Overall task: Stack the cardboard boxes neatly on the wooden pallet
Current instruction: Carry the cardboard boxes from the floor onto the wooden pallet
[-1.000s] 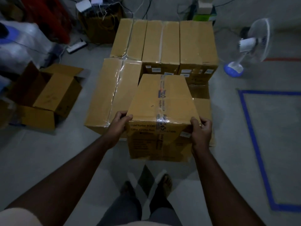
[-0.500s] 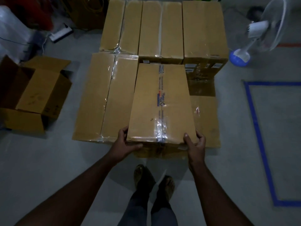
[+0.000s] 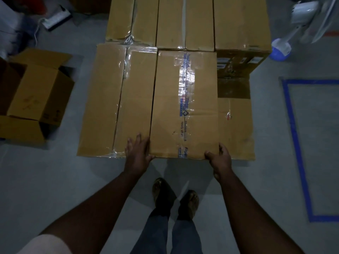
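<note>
My left hand lies flat with straight fingers at the box's near-left corner; my right hand curls round its near-right corner. The box sits in the stack's front row, between a neighbour and a lower box. That lower right spot looks unfilled. The pallet is hidden.

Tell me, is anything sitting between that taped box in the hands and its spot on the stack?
Nothing visible. The taped box already lies in the gap beside the wrapped box. The left hand and right hand hold its near corners, nothing between.
</note>
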`<state>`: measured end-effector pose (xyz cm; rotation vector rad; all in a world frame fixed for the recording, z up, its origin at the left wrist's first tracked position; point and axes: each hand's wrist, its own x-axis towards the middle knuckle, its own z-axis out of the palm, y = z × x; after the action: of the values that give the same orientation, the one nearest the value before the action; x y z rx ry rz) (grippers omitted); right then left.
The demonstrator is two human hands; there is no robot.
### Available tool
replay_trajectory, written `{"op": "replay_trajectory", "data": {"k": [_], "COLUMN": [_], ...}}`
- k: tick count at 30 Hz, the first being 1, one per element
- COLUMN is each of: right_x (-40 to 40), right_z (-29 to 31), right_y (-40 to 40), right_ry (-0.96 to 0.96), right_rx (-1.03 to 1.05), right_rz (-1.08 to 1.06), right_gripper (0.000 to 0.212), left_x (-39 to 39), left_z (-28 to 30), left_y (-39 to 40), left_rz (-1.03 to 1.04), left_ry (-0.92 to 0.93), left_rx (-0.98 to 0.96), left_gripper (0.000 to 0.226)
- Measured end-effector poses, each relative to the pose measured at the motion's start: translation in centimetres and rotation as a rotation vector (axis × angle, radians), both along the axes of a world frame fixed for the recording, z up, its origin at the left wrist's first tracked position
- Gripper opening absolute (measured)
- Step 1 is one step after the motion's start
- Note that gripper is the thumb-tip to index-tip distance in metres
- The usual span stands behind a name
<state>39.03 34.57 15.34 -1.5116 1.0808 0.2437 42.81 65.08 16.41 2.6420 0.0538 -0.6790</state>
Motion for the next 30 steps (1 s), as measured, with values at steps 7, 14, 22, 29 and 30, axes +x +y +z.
{"op": "replay_trajectory", "data": {"k": [7, 14, 22, 29, 30], "right_x": [-0.2, -1.3, -1.4, -1.4, -1.2], "right_z": [-0.3, -1.0, -1.1, -1.6, -1.6], "right_y": [-0.1, 0.0, 0.6, 0.4, 0.3], "right_ry": [0.024, 0.01, 0.019, 0.015, 0.036], "right_rx": [-0.112, -0.356, -0.535, -0.583, -0.586], "right_rz": [0.188, 0.56, 0.734, 0.758, 0.788], "right_gripper": [0.098, 0.102, 0.098, 0.096, 0.096], "left_x": [-0.5, -0.5, -0.4, -0.5, -0.6], "left_z": [-0.7, -0.9, -1.9, -2.9, -2.9], "left_y": [-0.3, -0.3, 0.1, 0.1, 0.0], "left_rz": [-0.152, -0.301, -0.321, -0.32, -0.315], "left_ry": [-0.016, -0.039, -0.085, -0.116, -0.12], "left_rx": [0.19, 0.319, 0.365, 0.395, 0.393], "left_gripper": [0.097, 0.106, 0.105, 0.103, 0.103]}}
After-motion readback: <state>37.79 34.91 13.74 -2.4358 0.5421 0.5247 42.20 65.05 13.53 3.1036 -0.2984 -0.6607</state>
